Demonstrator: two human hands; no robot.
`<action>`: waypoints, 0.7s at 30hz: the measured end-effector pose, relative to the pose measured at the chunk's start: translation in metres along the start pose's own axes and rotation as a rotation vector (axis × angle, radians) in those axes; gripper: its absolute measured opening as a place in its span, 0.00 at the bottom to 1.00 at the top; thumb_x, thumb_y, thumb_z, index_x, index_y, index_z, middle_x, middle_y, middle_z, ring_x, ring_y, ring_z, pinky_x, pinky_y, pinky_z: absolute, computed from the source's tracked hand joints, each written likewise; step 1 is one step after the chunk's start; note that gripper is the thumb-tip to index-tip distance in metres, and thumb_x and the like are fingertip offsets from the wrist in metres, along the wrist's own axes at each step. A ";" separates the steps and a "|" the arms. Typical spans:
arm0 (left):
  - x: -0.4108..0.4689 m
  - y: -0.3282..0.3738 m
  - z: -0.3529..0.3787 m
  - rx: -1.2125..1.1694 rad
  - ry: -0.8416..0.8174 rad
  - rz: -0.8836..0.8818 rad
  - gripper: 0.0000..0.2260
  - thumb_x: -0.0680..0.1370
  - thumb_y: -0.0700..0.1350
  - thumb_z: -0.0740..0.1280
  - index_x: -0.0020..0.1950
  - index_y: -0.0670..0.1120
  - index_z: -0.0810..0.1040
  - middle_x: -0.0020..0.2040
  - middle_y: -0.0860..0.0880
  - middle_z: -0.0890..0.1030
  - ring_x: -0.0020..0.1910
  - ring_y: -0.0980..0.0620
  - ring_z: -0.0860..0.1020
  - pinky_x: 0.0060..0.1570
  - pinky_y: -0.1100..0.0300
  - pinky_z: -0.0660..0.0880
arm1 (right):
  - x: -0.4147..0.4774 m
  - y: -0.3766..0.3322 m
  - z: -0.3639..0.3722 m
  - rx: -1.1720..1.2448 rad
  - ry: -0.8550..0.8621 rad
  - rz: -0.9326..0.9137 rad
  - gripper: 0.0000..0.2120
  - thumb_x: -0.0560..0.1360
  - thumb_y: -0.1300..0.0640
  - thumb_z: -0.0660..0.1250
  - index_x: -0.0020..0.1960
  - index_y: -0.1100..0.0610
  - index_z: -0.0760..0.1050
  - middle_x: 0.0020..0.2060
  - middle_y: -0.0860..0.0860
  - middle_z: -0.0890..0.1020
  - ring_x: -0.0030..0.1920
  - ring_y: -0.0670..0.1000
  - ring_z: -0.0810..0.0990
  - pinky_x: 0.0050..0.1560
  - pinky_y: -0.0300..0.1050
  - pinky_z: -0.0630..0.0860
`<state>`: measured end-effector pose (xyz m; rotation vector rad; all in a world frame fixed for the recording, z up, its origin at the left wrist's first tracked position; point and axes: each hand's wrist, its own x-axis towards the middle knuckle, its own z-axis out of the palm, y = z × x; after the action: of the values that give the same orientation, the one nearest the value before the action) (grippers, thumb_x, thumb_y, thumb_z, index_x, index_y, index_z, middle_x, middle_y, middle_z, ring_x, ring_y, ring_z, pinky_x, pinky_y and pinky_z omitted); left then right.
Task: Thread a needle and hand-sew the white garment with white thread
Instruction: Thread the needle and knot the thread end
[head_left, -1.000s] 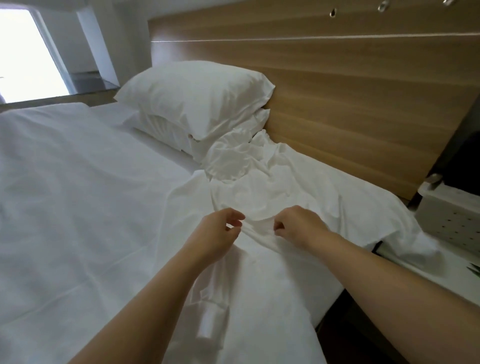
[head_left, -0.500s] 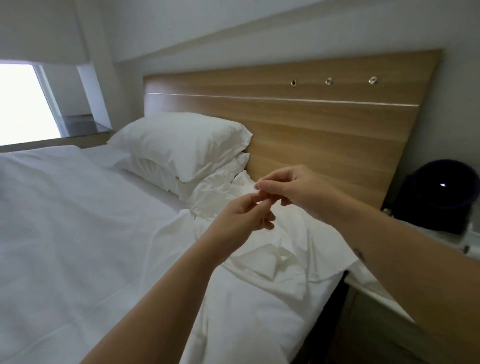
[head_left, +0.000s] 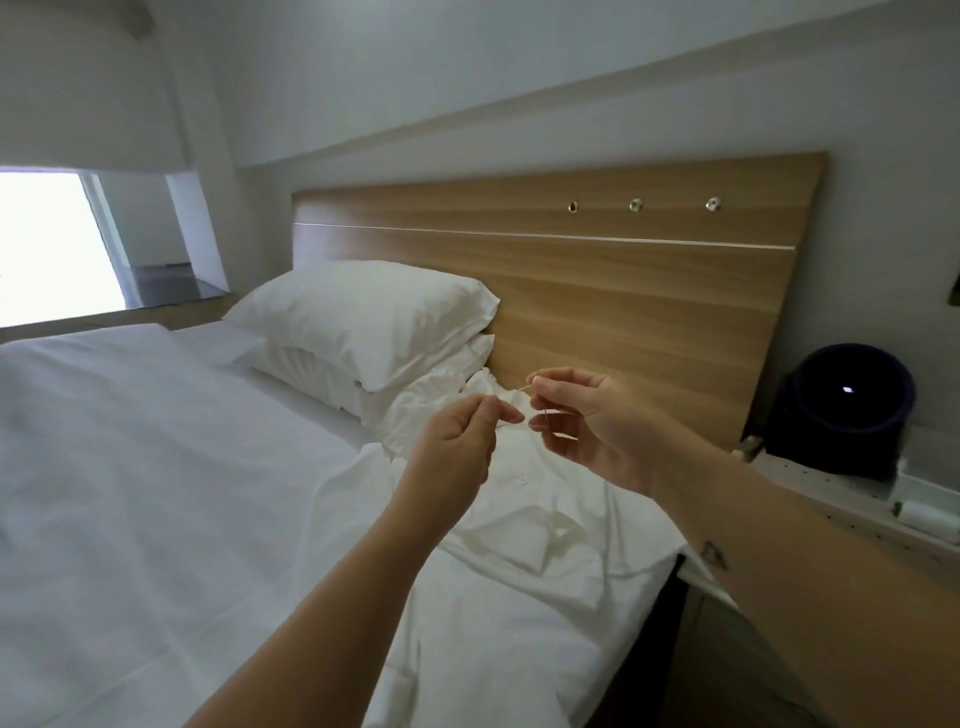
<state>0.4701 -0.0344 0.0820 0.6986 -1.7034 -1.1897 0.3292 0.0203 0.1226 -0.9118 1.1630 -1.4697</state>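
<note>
Head view — two hands (head_left: 457, 441) (head_left: 597, 431), one needle (head_left: 525, 388), one garment (head_left: 524, 525), two pillows (head_left: 363, 312) (head_left: 306, 370).

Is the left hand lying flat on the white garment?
No, the left hand is in the air with fingertips pinched, facing the right hand that pinches the needle.

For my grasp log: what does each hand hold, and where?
The right hand pinches a needle near one end. The left hand pinches something too fine to tell, perhaps thread.
</note>
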 end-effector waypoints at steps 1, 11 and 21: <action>-0.001 0.000 0.000 -0.011 0.018 0.009 0.15 0.83 0.43 0.56 0.41 0.47 0.79 0.24 0.56 0.64 0.23 0.58 0.62 0.27 0.63 0.61 | -0.001 0.001 0.001 0.044 -0.010 0.020 0.03 0.77 0.62 0.66 0.44 0.57 0.76 0.33 0.51 0.78 0.30 0.48 0.78 0.31 0.38 0.76; -0.003 -0.008 -0.009 -0.071 0.184 0.048 0.15 0.84 0.43 0.54 0.42 0.46 0.75 0.24 0.56 0.65 0.24 0.58 0.63 0.26 0.65 0.62 | -0.002 0.002 -0.004 -0.349 -0.146 -0.021 0.10 0.70 0.65 0.72 0.50 0.60 0.78 0.31 0.50 0.81 0.28 0.45 0.77 0.31 0.35 0.72; 0.009 -0.019 -0.023 -0.049 0.305 0.025 0.15 0.84 0.43 0.55 0.40 0.46 0.76 0.26 0.54 0.67 0.25 0.59 0.65 0.27 0.65 0.65 | 0.000 -0.015 -0.014 -0.849 -0.251 -0.015 0.08 0.69 0.62 0.74 0.48 0.57 0.81 0.35 0.51 0.82 0.32 0.43 0.80 0.36 0.34 0.76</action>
<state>0.4859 -0.0589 0.0700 0.7830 -1.4214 -1.0444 0.3123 0.0233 0.1335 -1.6173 1.6061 -0.8014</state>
